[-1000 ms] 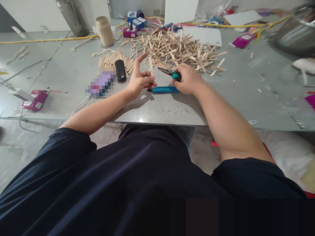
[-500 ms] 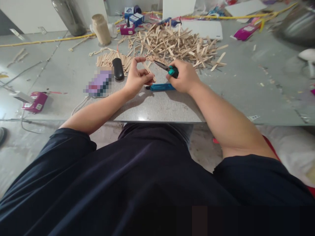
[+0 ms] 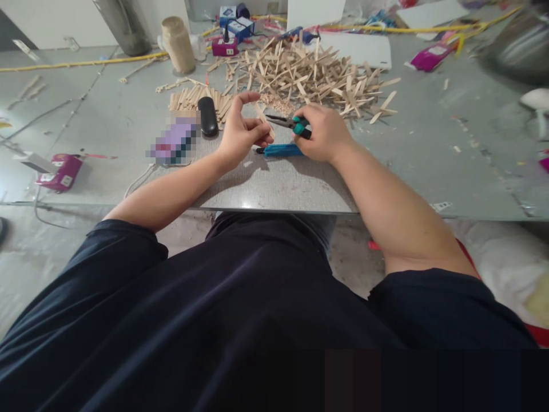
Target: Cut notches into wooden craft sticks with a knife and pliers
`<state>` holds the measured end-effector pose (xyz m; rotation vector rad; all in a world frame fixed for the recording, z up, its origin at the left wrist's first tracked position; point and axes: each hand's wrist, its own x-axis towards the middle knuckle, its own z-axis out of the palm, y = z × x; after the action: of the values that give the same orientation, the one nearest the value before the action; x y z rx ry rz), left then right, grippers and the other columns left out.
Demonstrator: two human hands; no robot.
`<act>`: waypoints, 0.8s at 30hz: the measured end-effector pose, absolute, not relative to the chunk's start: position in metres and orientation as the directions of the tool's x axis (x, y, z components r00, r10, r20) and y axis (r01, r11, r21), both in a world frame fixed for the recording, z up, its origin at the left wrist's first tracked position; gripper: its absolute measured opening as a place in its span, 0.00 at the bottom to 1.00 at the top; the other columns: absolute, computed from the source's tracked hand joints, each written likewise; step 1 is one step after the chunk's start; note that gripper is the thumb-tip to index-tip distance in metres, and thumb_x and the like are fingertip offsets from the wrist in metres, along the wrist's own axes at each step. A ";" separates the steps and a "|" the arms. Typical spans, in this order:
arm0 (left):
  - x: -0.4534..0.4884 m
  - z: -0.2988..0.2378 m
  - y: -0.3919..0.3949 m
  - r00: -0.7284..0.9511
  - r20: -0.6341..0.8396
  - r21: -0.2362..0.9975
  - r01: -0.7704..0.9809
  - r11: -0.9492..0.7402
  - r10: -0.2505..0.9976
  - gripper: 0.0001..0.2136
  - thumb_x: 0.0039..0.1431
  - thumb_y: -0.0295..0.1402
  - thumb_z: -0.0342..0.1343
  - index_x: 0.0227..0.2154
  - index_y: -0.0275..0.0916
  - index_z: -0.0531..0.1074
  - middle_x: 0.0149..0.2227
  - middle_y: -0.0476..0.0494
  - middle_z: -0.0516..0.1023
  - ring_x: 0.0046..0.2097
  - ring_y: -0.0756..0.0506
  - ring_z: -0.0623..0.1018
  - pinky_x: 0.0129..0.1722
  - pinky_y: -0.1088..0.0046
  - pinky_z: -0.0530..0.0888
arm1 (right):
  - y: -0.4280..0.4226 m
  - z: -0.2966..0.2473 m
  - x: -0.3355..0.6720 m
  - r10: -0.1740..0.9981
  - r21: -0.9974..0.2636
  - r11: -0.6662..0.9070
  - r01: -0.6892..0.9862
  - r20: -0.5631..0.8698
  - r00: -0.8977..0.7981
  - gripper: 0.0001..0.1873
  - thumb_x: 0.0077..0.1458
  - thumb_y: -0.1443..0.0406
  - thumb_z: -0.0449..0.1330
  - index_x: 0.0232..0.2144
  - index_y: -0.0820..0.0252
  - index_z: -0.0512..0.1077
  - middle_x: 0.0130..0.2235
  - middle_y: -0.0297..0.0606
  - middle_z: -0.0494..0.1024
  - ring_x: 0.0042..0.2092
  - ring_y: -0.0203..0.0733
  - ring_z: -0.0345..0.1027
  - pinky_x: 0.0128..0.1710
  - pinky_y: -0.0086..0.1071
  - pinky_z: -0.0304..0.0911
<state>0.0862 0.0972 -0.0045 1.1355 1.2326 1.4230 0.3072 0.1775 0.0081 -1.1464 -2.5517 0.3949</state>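
Observation:
Pinched in my left hand (image 3: 246,130) is a flat wooden craft stick (image 3: 259,112), its upper end pointing away from me. My right hand (image 3: 323,133) grips needle-nose pliers (image 3: 281,120) by their black and teal handles. The plier jaws point left and lie close to the stick; whether they touch it I cannot tell. Below both hands a blue tool with a dark tip (image 3: 283,150) rests on the table, its right end hidden by my right hand. Small wood clippings (image 3: 277,103) lie just beyond the pliers.
A large heap of loose craft sticks (image 3: 317,71) spreads behind my hands, with a neater row of sticks (image 3: 189,100) to the left. A black case (image 3: 207,117) and a blurred purple object (image 3: 175,140) lie left of my hand. A jar (image 3: 177,46) stands farther back.
The pliers have swung from slanting up-left to nearly level, their jaws now lower and nearer the stick. My left hand keeps its pinch on the stick.

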 end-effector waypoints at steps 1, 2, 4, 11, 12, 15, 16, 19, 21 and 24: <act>0.086 -0.005 0.098 -0.160 0.084 0.993 -0.071 -0.096 0.984 0.29 0.69 0.18 0.66 0.66 0.44 0.64 0.27 0.63 0.79 0.32 0.51 0.86 0.37 0.76 0.78 | 0.178 0.008 0.307 0.756 -0.368 0.644 0.670 0.171 -0.632 0.32 0.65 0.55 0.60 0.70 0.45 0.77 0.71 0.48 0.82 0.74 0.75 0.71 0.76 0.68 0.63; 0.086 -0.006 0.098 -0.154 0.093 0.991 -0.078 -0.106 0.984 0.28 0.70 0.17 0.65 0.66 0.44 0.64 0.27 0.63 0.79 0.32 0.51 0.86 0.37 0.76 0.78 | 0.178 0.007 0.307 0.755 -0.363 0.645 0.672 0.172 -0.632 0.32 0.66 0.54 0.60 0.69 0.45 0.77 0.71 0.48 0.82 0.74 0.75 0.70 0.76 0.67 0.63; 0.085 -0.007 0.098 -0.150 0.116 0.987 -0.090 -0.130 0.982 0.26 0.73 0.17 0.61 0.66 0.43 0.63 0.26 0.63 0.79 0.33 0.51 0.86 0.37 0.76 0.78 | 0.179 0.007 0.308 0.757 -0.359 0.645 0.675 0.180 -0.628 0.31 0.66 0.53 0.60 0.68 0.45 0.77 0.70 0.49 0.82 0.74 0.74 0.70 0.76 0.66 0.63; 0.083 -0.011 0.104 -0.186 0.113 0.988 -0.082 -0.130 0.976 0.31 0.69 0.20 0.69 0.67 0.46 0.64 0.27 0.63 0.79 0.34 0.51 0.88 0.36 0.78 0.77 | 0.180 0.004 0.308 0.749 -0.362 0.655 0.663 0.202 -0.631 0.31 0.65 0.50 0.61 0.67 0.46 0.78 0.70 0.50 0.82 0.72 0.76 0.71 0.74 0.67 0.63; 0.083 -0.011 0.105 -0.184 0.111 0.989 -0.081 -0.127 0.977 0.31 0.70 0.19 0.68 0.68 0.46 0.64 0.27 0.63 0.79 0.33 0.51 0.88 0.37 0.78 0.77 | 0.180 0.004 0.308 0.749 -0.365 0.655 0.662 0.198 -0.633 0.31 0.65 0.49 0.61 0.67 0.45 0.78 0.70 0.50 0.82 0.72 0.78 0.70 0.75 0.68 0.62; 0.083 -0.011 0.104 -0.170 0.118 0.988 -0.074 -0.132 0.978 0.30 0.71 0.17 0.65 0.69 0.44 0.64 0.27 0.63 0.79 0.32 0.50 0.87 0.36 0.78 0.77 | 0.177 0.007 0.307 0.753 -0.371 0.649 0.664 0.189 -0.631 0.32 0.67 0.47 0.59 0.70 0.40 0.77 0.69 0.48 0.84 0.74 0.80 0.67 0.76 0.71 0.57; 0.083 -0.011 0.103 -0.161 0.127 0.988 -0.072 -0.140 0.979 0.30 0.72 0.17 0.63 0.70 0.43 0.63 0.26 0.62 0.79 0.31 0.50 0.86 0.36 0.77 0.77 | 0.176 0.008 0.307 0.758 -0.362 0.644 0.674 0.181 -0.627 0.32 0.68 0.46 0.58 0.71 0.38 0.76 0.68 0.48 0.85 0.74 0.80 0.66 0.76 0.72 0.56; 0.083 -0.010 0.102 -0.138 0.142 0.987 -0.054 -0.150 0.980 0.30 0.73 0.16 0.60 0.72 0.42 0.63 0.25 0.63 0.78 0.31 0.50 0.85 0.35 0.76 0.77 | 0.172 0.012 0.307 0.784 -0.299 0.616 0.729 0.133 -0.607 0.34 0.70 0.45 0.55 0.74 0.33 0.72 0.64 0.46 0.86 0.78 0.77 0.61 0.78 0.74 0.51; 0.082 -0.010 0.102 -0.135 0.137 0.989 -0.041 -0.144 0.981 0.30 0.74 0.17 0.60 0.73 0.42 0.63 0.25 0.63 0.77 0.31 0.51 0.85 0.36 0.76 0.77 | 0.169 0.016 0.308 0.798 -0.264 0.598 0.756 0.116 -0.591 0.34 0.70 0.45 0.54 0.75 0.30 0.70 0.63 0.45 0.87 0.81 0.77 0.56 0.79 0.75 0.48; 0.081 -0.011 0.104 -0.116 0.138 0.988 -0.050 -0.144 0.984 0.29 0.75 0.17 0.60 0.72 0.41 0.63 0.26 0.62 0.77 0.31 0.51 0.84 0.36 0.75 0.77 | 0.163 0.022 0.308 0.789 -0.250 0.613 0.750 0.138 -0.599 0.33 0.71 0.46 0.54 0.75 0.30 0.70 0.66 0.45 0.85 0.82 0.80 0.52 0.78 0.78 0.45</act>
<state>0.0807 0.1043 -0.0114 1.2136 1.1776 1.4244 0.3082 0.1631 0.0219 -1.2641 -2.6045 0.2432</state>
